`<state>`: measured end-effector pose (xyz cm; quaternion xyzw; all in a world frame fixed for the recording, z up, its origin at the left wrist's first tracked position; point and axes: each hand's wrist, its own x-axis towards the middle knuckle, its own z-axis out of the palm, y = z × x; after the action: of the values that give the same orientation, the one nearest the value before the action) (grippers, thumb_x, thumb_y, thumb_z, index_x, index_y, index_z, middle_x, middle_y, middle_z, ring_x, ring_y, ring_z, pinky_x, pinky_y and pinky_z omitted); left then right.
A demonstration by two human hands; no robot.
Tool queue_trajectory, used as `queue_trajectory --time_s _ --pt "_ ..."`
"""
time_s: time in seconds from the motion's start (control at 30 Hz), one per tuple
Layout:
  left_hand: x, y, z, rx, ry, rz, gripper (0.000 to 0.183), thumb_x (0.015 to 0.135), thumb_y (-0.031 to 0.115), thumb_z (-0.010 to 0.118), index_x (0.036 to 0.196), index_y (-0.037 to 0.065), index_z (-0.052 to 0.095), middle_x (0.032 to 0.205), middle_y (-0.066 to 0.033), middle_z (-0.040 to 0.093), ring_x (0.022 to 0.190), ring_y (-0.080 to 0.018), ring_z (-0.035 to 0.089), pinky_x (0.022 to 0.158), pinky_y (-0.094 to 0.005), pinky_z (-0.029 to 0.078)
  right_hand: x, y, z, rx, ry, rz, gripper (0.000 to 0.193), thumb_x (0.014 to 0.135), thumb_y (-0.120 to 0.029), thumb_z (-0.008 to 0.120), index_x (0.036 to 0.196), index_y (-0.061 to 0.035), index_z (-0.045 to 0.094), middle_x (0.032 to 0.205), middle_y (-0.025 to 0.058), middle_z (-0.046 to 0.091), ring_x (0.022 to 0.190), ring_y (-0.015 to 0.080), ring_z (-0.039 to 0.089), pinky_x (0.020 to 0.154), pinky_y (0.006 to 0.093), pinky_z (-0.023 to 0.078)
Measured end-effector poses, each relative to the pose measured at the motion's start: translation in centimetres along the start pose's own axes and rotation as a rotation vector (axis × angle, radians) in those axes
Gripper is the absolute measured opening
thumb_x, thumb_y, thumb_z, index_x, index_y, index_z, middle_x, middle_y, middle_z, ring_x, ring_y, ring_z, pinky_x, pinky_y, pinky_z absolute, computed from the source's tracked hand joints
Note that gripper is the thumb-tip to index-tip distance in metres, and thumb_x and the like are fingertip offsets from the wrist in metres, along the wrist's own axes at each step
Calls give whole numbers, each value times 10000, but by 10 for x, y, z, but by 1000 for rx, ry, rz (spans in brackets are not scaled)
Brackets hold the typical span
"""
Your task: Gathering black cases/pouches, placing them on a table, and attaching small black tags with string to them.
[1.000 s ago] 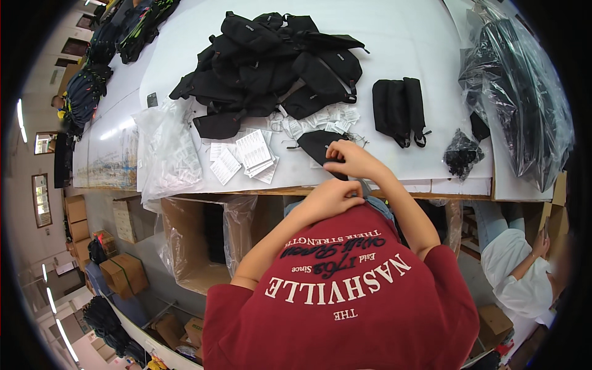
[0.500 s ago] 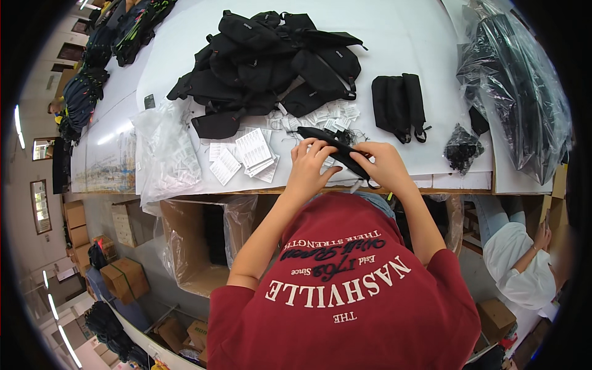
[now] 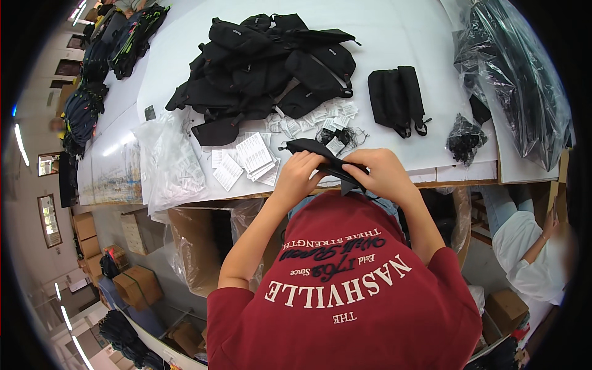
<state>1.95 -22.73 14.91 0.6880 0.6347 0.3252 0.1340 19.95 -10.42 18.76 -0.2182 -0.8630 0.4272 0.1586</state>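
Observation:
At the table's front edge I hold a black fabric pouch (image 3: 310, 146) between both hands. My left hand (image 3: 297, 175) is closed on its left part, with the fingertips over the cloth. My right hand (image 3: 383, 172) pinches the other end, thumb laid along the fabric. The pouch looks bent and partly spread between them; its underside is hidden. Just beyond it lie white printed tags (image 3: 336, 146) with black strings (image 3: 353, 137). Stacked white paper cards (image 3: 254, 155) rest to the left of my hands. Further back rises a heap of black pouches (image 3: 253, 71).
Flat black pouches (image 3: 385, 102) lie to the right of the heap. A clear bag of labels (image 3: 169, 157) sits at left, and a small bag of black strings (image 3: 464, 140) at right. Large plastic-wrapped black goods (image 3: 512, 80) fill the right side. Another person (image 3: 527, 246) is at lower right.
The pouch has come slightly nearer my body and now bends and spreads more between my hands. Both hands have moved a little down and closer together.

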Motion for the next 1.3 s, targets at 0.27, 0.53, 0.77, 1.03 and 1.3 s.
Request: queue_trajectory --time_s 0.27,0.53,0.77,1.03,1.3 --pt "4 4 -3 -14 -22 22 294 656 -26 660 914 17 526 828 -115 540 811 -316 531 726 -372 436 -2 -8 5 -120 50 -79 116 803 -145 619 847 -41 647 715 96 614 648 284 591 590 365 455" --pt "-2 0 -10 -47 -65 -55 221 669 -22 662 825 29 514 810 -107 542 805 -303 533 700 -375 434 -5 -7 7 -129 53 -99 114 807 -145 615 844 -40 643 714 91 615 648 276 588 590 364 452" --pt "-3 4 -8 -96 -2 -115 271 645 -29 687 877 25 557 824 -112 562 807 -299 555 697 -362 445 -6 -7 6 -92 44 -64 121 812 -147 616 852 -38 649 714 98 619 640 283 590 593 356 457" --pt "-5 6 -8 56 85 91 244 635 2 674 867 47 609 840 -74 602 766 -267 570 674 -370 443 -4 -3 0 126 11 51 130 804 -120 629 886 -30 674 733 120 637 621 267 595 586 319 460" --pt "-9 12 -16 -132 266 -222 147 707 65 724 796 9 622 721 -96 603 661 -229 583 590 -296 446 -18 52 2 905 -40 200 406 900 -323 560 1175 -25 559 1121 64 586 1065 162 519 972 307 364"
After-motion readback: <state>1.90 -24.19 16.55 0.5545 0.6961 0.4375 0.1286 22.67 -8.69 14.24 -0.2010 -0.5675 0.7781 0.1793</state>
